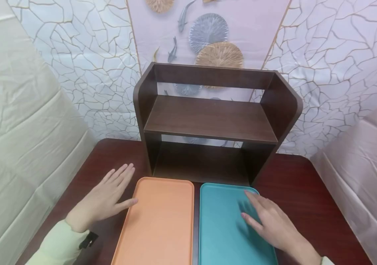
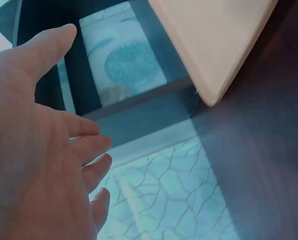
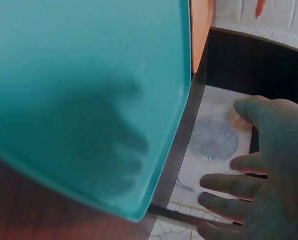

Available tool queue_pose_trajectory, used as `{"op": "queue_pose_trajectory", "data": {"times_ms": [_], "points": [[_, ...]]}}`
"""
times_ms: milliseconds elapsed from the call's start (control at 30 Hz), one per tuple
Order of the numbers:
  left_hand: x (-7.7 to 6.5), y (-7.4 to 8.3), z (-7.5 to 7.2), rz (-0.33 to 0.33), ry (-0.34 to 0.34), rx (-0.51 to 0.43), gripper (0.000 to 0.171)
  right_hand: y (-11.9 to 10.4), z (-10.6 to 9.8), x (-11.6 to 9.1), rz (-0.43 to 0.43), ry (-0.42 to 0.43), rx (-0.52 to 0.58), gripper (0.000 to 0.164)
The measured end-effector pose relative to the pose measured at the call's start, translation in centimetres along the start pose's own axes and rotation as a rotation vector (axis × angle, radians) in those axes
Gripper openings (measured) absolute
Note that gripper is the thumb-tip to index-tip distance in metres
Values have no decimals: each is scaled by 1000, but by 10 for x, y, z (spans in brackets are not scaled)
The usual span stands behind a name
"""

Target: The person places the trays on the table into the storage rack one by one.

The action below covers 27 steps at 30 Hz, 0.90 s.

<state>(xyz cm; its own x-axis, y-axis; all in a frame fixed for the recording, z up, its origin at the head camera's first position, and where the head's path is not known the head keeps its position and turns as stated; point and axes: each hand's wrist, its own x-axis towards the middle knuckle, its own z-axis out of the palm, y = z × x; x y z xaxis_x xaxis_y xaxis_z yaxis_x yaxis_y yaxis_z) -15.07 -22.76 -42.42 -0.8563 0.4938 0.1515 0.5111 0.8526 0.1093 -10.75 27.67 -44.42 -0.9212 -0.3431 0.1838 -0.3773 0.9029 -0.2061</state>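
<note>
An orange tray (image 1: 165,217) and a teal tray (image 1: 228,217) lie side by side on the dark red table. My left hand (image 1: 105,200) is beside the orange tray's left edge, fingers extended and thumb near the rim; nothing is in it. In the left wrist view, that hand (image 2: 54,135) shows its palm, apart from the tray corner (image 2: 208,55). Over the right part of the teal tray is my right hand (image 1: 272,221), fingers straight, holding nothing. Its shadow falls on the tray (image 3: 89,30) in the right wrist view, where the hand (image 3: 273,160) stands apart from the surface.
Behind the trays stands a dark brown two-tier shelf (image 1: 211,116) with bare boards. The table (image 1: 301,206) extends to either side. Pale fabric hangs at left (image 1: 19,121) and right (image 1: 367,165), and a patterned backdrop (image 1: 85,66) rises behind the shelf.
</note>
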Motion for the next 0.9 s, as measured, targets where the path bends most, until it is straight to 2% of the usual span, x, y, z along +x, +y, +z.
{"op": "queue_pose_trajectory", "data": {"times_ms": [67, 267, 367, 567, 800, 900], "points": [[0, -4, -10, 5, 9, -2, 93, 4, -4, 2, 42, -18, 42, 64], [10, -18, -43, 30, 22, -47, 92, 22, -14, 7, 199, -117, 161, 23], [18, -22, -63, 36, 11, -72, 92, 33, -16, 5, 297, -208, 224, 25], [35, -24, -107, 42, 7, -49, 96, 48, -16, 2, 494, -394, 324, 35], [56, -17, -164, 39, 45, 19, 98, 57, -9, -2, 556, -462, 385, 35], [64, -13, -183, 50, 78, 56, 98, 61, -7, -3, 570, -484, 431, 33]]}}
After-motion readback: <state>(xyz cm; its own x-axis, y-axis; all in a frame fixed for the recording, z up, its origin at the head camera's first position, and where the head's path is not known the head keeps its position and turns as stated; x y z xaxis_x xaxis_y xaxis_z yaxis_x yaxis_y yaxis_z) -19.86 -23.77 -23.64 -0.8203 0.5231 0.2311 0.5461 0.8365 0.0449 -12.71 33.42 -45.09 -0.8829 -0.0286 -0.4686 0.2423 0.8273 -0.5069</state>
